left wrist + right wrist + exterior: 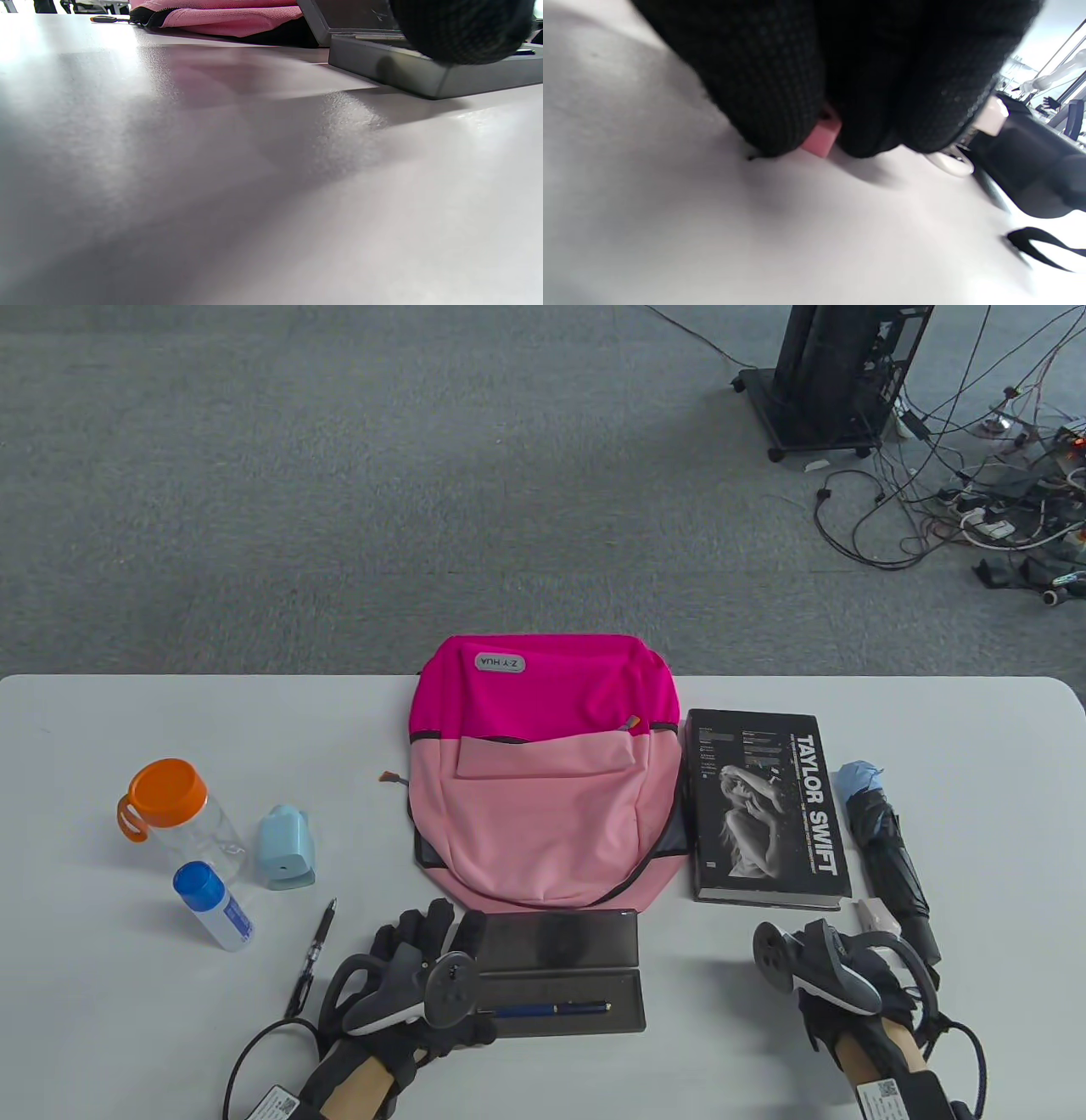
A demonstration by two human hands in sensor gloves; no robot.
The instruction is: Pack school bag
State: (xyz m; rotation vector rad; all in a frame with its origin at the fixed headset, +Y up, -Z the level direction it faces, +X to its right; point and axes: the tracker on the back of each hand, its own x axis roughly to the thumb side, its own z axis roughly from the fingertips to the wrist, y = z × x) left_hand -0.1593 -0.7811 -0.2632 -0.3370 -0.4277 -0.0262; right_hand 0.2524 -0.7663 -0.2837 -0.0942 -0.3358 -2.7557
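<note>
Nearest you, your right hand (836,976) sits at about five o'clock on the table (102,1052), and the right wrist view shows two gloved fingertips (763,97) pinching a small pink block (821,140) (an eraser, most likely) right at the tabletop. Your left hand (407,976) lies at six o'clock with its fingers spread flat, their tips on the left end of the open pencil case (560,976); a blue pen (551,1009) lies in the case's near tray.

You seem to be at the filling-the-case step, so the bag itself is untouched. Next, I judge, you carry the block leftward into a tray while your left hand steadies the case, then close the lid.

A black pen (312,959) lies loose at seven o'clock. Further out at nine o'clock stand a blue-capped bottle (212,906) whose label is too small to read, a pale blue sharpener (287,847) and an orange-lidded bottle (174,810).

The bag (543,780) lies flat at the table's centre, its zips apparently shut, with a grey patch at its far end reading "Z·Y HUA", upside down to you. Just beside it at two o'clock is a black book (764,806) lettered "TAYLOR SWIFT" sideways. A folded umbrella (891,857) lies at three o'clock.
</note>
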